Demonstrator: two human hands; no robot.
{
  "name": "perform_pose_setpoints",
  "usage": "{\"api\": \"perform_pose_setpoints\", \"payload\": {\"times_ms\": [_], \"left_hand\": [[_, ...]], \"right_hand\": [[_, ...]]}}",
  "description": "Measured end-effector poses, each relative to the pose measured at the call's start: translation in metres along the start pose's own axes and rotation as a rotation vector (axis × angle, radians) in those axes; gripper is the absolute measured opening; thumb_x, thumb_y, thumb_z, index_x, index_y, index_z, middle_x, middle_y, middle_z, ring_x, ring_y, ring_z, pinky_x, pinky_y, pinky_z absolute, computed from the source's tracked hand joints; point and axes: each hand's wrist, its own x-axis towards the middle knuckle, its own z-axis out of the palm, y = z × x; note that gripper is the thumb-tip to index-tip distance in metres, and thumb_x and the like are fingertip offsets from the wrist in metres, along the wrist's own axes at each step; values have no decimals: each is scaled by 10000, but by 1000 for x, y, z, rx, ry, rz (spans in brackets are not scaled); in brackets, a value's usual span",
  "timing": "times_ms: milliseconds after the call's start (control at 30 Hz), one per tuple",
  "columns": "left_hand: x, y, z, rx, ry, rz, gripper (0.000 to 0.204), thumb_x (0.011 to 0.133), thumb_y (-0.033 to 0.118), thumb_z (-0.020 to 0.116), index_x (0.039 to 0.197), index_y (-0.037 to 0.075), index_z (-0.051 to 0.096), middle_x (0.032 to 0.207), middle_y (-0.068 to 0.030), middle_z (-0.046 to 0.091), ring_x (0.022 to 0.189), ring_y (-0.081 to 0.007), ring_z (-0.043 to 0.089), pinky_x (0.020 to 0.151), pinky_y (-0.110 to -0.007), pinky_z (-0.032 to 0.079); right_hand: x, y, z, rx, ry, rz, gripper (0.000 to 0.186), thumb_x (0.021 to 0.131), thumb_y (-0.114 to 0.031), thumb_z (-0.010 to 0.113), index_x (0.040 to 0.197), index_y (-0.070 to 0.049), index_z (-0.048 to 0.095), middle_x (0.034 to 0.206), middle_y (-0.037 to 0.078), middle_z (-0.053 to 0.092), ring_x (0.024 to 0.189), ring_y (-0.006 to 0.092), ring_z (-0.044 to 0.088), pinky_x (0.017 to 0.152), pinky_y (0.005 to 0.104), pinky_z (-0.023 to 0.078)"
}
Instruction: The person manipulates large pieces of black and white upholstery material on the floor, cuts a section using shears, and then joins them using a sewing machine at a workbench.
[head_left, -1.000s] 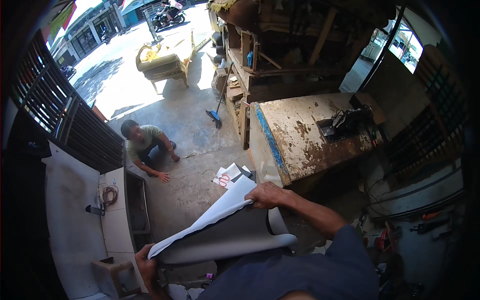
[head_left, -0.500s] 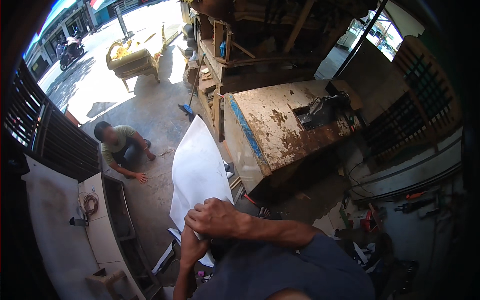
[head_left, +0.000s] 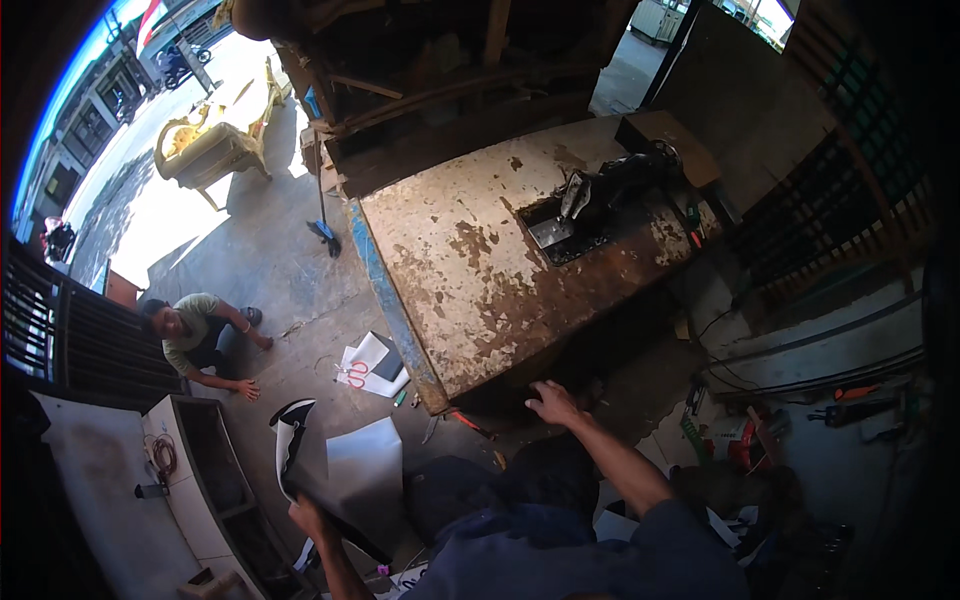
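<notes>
My left hand (head_left: pixel 309 519), low in the head view, is closed on the edge of a sheet (head_left: pixel 365 462) of flexible material. One face of this sheet is white to grey, and a black-and-white edge curls up beyond the hand. Part of the sheet hangs beside my legs. My right hand (head_left: pixel 553 404) is raised near the front edge of the worn table (head_left: pixel 480 290). Its fingers are apart and hold nothing. On the floor left of the table lie white and grey cut pieces (head_left: pixel 372 355), with red-handled scissors (head_left: pixel 357 374) on them.
A sewing machine (head_left: pixel 620 185) is set into the tabletop. A red-handled tool (head_left: pixel 472 426) lies by the table's near corner. Another person (head_left: pixel 205 335) crouches at left, one hand on the floor. A low cabinet (head_left: pixel 190 480) stands at left, a broom (head_left: pixel 325 235) beyond the table.
Both hands were together on the raised white sheet; now they are apart. The sheet is lowered to the left with my left hand, my right hand has let go and moved right. The view has shifted.
</notes>
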Motion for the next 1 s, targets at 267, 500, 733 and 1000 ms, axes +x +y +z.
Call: {"api": "perform_pose_setpoints", "payload": {"times_ms": [267,500,733,1000], "left_hand": [[-131,-67,102,98,240,-483,501,1006,405,625,1127,-77,681,974,-158,701,846,-280,644,762,-412,520],[-229,-83,82,-8,604,-629,398,967,315,661,1178,-21,686,992,-250,712,861,-393,666,770,-477,541],[-173,-80,110,-232,555,-514,606,1087,440,541,1397,-81,554,1288,-125,664,1112,-233,639,1000,-391,481],[-219,-167,194,-28,760,-587,545,1091,364,534,1295,-133,624,1208,-223,718,1107,-281,671,985,-401,483]], "right_hand": [[192,210,-20,-548,21,37,711,909,-471,729,1477,-91,532,1536,202,472,1438,404,438,1205,482,345],[190,245,-14,-564,-37,7,854,883,-516,749,1556,-102,428,1622,189,353,1483,420,368,1229,502,297],[78,215,-3,-364,-58,78,1003,856,-561,768,1635,-112,323,1708,176,233,1527,437,298,1253,523,250],[62,117,-130,-504,-1417,-218,522,959,-443,729,1339,-86,701,1236,209,729,1100,342,726,942,492,549]]}}
